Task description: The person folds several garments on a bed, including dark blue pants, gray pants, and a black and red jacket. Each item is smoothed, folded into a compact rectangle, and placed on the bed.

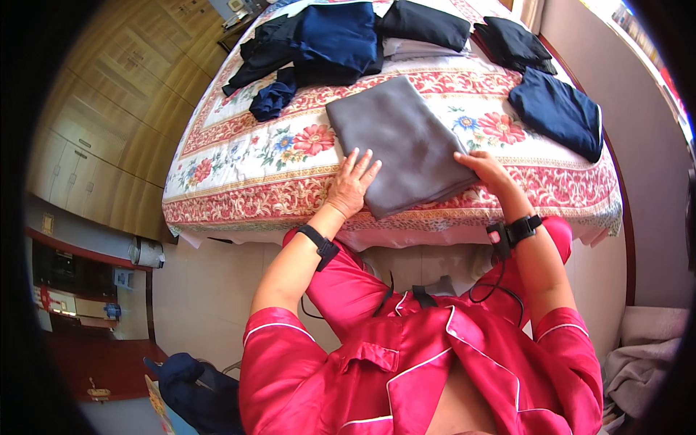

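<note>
A folded grey cloth [399, 147] lies at a slant on a bed with a floral bedspread [261, 187], close to its front edge. My left hand [350, 185] rests on the cloth's left edge with its fingers spread. At the right edge, my right hand [484, 167] touches the cloth with thumb and fingertips; whether it pinches the fabric cannot be made out. Beyond the cloth lies folded dark blue satin fabric [340, 41] over black clothing, with a small crumpled navy cloth [273, 99] to its left. A folded navy garment [557, 111] lies at the right.
Folded black clothes [427, 24] rest on pale fabric at the back, with another dark pile [514, 43] further right. Wooden cabinets [119, 114] stand left of the bed, and a wall [636, 163] runs along the right. Dark clothing [196, 389] hangs at the lower left.
</note>
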A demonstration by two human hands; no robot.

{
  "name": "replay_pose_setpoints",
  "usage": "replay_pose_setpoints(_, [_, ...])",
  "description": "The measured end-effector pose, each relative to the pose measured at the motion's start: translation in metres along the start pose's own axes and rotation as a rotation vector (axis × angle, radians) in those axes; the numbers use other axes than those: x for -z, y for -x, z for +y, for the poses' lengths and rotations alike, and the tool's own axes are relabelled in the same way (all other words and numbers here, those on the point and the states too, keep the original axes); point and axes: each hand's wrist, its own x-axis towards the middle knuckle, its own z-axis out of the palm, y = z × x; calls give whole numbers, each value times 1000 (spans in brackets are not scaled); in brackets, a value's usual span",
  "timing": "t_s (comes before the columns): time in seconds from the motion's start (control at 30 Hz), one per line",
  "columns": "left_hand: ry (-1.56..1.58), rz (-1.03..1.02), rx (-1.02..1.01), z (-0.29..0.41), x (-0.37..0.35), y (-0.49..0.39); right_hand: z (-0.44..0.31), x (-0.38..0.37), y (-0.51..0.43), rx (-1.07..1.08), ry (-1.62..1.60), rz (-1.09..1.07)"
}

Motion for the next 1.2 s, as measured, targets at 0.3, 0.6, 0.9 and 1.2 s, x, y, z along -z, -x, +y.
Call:
replay_pose_setpoints(0.3, [316, 23, -199, -10, 2, -2, 10, 1, 0, -15, -508, -63])
replay_pose_setpoints(0.6, [744, 56, -32, 20, 42, 8, -25, -4, 69, 94, -643, -126])
replay_pose_setpoints(0.9, [1654, 196, 618, -38, 44, -52, -92, 10, -48, -191, -985, -718])
replay_pose_setpoints(1.2, [1947, -123, 1430, -104, -23, -89, -86, -46, -194, -274, -986, -162])
